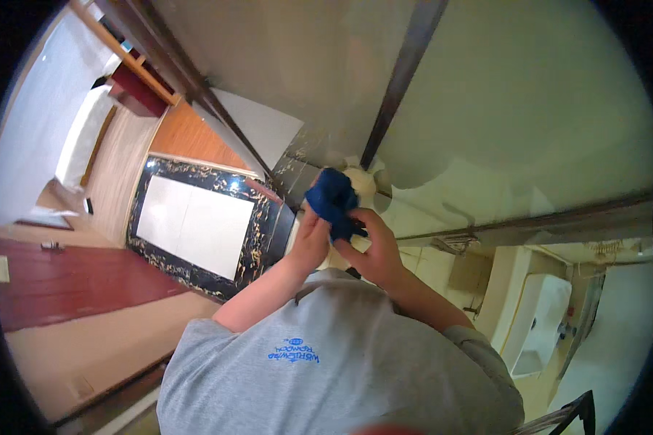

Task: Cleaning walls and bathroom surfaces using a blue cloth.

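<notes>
A bunched dark blue cloth (pixel 332 197) is held up in front of my chest, between both hands. My left hand (pixel 312 239) grips it from the left side, with its fingers partly hidden behind the cloth. From the right, my right hand (pixel 373 244) pinches the cloth's lower end between thumb and fingers. Just beyond the cloth stand large framed glass panels (pixel 500 103), with a dark metal upright (pixel 394 87) between them.
On the left, a black patterned stone floor border (pixel 196 168) surrounds white tiles (pixel 193 225). A dark red door (pixel 76 283) lies lower left, a white-covered bed (pixel 84 136) upper left. A white sink (pixel 541 321) is at the right.
</notes>
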`<state>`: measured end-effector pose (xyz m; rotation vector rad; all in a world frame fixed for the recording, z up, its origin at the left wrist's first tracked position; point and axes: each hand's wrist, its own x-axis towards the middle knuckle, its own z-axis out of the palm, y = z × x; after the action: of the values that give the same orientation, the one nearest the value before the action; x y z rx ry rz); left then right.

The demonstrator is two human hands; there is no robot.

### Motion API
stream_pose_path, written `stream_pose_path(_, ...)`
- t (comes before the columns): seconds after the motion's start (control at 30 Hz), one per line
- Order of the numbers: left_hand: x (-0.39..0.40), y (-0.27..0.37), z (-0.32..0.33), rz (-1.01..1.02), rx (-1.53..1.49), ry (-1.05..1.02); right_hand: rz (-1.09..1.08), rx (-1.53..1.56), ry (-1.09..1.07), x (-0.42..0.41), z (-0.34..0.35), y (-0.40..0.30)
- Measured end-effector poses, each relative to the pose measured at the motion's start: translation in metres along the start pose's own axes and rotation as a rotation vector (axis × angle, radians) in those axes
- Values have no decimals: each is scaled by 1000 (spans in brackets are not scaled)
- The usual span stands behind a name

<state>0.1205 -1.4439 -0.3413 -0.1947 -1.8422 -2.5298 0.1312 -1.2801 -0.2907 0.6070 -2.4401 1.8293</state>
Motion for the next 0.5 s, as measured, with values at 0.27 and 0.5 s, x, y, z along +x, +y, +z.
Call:
stream_pose_path(0.27,-36,-34,-12,111,473,-36,203,262,82,-33,35,56)
stream_pose_path(0.5,-31,-37,-49,134,475,-74,230,-108,-175,-27,20,41)
